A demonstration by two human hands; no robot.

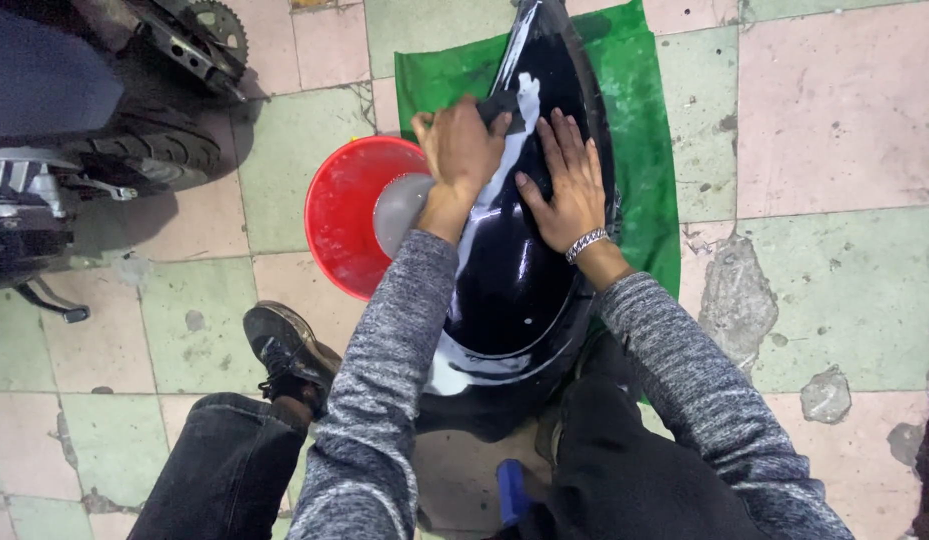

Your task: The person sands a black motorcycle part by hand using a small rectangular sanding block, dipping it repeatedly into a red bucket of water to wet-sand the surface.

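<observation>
Your left hand point(460, 150) closes its grip on a dark sanding pad point(502, 107), pressed to the black fender point(515, 270) lying on the green mat point(640, 150). Your right hand point(567, 185) lies flat and open, steadying it. Pale wet streaks mark the rubbed band; most of the shell looks untouched.

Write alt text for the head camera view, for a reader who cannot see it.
Seen from above, a person presses a dark sanding sheet onto a glossy black motorcycle body panel with the left hand, while the right hand lies flat on the panel. The panel rests over a green cloth beside a red bucket on a tiled floor.
</observation>
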